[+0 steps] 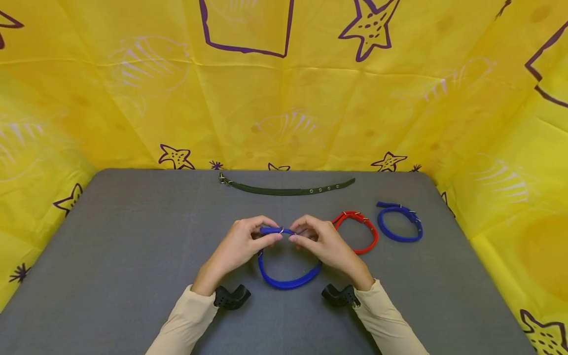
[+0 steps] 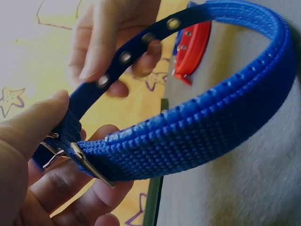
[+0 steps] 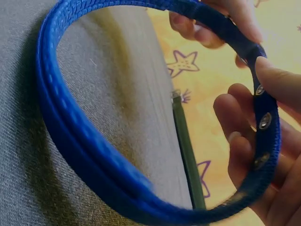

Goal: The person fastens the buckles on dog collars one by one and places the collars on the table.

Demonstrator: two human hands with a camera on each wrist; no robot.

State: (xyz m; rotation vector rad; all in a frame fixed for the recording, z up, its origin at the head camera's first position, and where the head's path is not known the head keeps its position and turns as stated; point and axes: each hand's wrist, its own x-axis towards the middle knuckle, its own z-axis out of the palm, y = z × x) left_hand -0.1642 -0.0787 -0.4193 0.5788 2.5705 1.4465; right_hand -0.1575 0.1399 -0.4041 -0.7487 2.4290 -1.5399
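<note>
A blue dog collar [image 1: 286,284] is bent into a loop between the two hands above the table. My left hand [image 1: 241,244] pinches it at the buckle end, thumb on top and fingers underneath. In the left wrist view the metal buckle [image 2: 55,159] and a D-ring [image 2: 94,165] show by those fingers, and the strap's tip passes through at the buckle. My right hand [image 1: 326,246] holds the strap part with metal eyelets [image 3: 265,121] between thumb and fingers. The padded side of the loop hangs toward the body.
A red collar [image 1: 374,239] lies buckled just right of the right hand, and a second blue collar [image 1: 401,239] lies looped farther right. Along the back of the grey table [image 1: 133,236] a dark green collar [image 1: 284,191] lies stretched out. Yellow patterned cloth [image 1: 284,98] surrounds the table.
</note>
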